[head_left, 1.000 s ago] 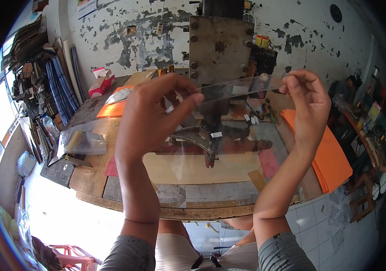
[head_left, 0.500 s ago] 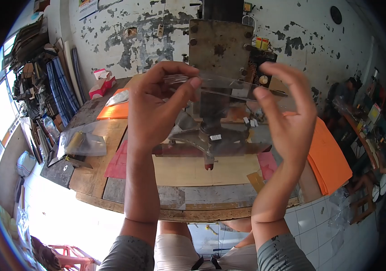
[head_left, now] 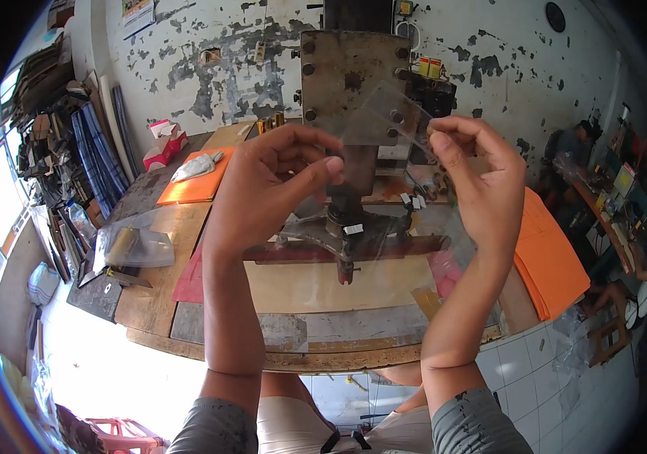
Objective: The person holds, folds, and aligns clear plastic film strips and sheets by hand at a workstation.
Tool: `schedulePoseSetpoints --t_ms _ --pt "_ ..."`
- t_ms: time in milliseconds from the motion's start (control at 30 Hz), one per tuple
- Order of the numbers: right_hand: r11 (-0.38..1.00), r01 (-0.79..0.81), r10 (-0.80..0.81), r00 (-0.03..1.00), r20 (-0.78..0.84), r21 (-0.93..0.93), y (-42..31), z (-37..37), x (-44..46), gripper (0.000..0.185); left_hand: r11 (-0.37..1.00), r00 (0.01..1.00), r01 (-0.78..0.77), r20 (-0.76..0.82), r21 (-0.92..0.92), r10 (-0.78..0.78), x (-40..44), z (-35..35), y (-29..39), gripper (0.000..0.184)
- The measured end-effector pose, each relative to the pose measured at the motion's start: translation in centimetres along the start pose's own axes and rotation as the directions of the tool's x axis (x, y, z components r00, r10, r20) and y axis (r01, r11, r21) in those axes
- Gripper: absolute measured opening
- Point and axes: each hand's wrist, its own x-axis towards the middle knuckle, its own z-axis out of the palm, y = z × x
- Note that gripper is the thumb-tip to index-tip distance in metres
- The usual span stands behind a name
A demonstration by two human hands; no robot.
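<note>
A clear plastic sheet or bag (head_left: 398, 113) hangs in front of the press, one edge pinched between the thumb and fingers of my right hand (head_left: 482, 170). Its lower part is see-through, and its outline is hard to follow. To the left, my left hand (head_left: 263, 181) is raised with curled fingers. A small gap shows between its thumb and index finger, with nothing visible in it. Behind both hands stands the metal press (head_left: 354, 83), with a dark spoked lower part above a pale yellowish board (head_left: 323, 291) on the table.
Orange sheets (head_left: 550, 257) are stacked at the right table edge. More orange sheets (head_left: 191, 181) lie at the left under a whitish bundle (head_left: 199, 165). Clear plastic (head_left: 153, 246) covers a gold roll nearby. Pink boxes (head_left: 164, 144) stand farther back. Other people (head_left: 581, 151) sit at the right.
My right hand has closed on the plastic's edge and lifted it up. My left hand's fingers have come off the plastic. The view has shifted slightly.
</note>
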Motion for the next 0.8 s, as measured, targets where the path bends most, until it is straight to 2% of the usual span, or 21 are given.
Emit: schedulePoseSetpoints --t_ms 267,367,467,567,767,800 --pt "0.999 -0.052 0.052 0.996 -0.073 0.015 0.1 -0.6 0.3 0.017 0.998 0.993 0.053 0.099 0.032 -0.056 -0.2 -1.5 -0.7 0.023" --pt "0.992 -0.099 0.11 0.982 -0.151 0.075 0.7 -1.1 0.4 0.018 0.992 0.99 0.058 0.125 0.112 -0.072 -0.4 -2.3 -0.3 0.023" --pt "0.97 -0.088 0.134 0.971 -0.197 0.228 1.8 -1.1 0.8 0.02 0.974 0.982 0.085 0.149 0.21 -0.118 -0.6 -3.9 -1.4 0.021" --pt "0.918 -0.204 0.238 0.969 -0.062 0.34 2.2 -1.4 0.9 0.02 0.973 0.994 0.102 0.005 0.207 -0.105 -0.6 -5.4 -1.6 0.02" --pt "0.906 -0.219 0.201 0.976 0.088 0.363 2.3 -0.9 0.8 0.017 0.992 0.986 0.006 -0.165 0.129 0.016 -0.6 -7.2 -2.6 0.022" --pt "0.907 -0.22 0.201 0.975 0.089 0.36 2.5 -0.9 0.9 0.017 0.995 0.979 -0.017 -0.203 0.093 0.035 -0.5 -7.6 -2.8 0.027"
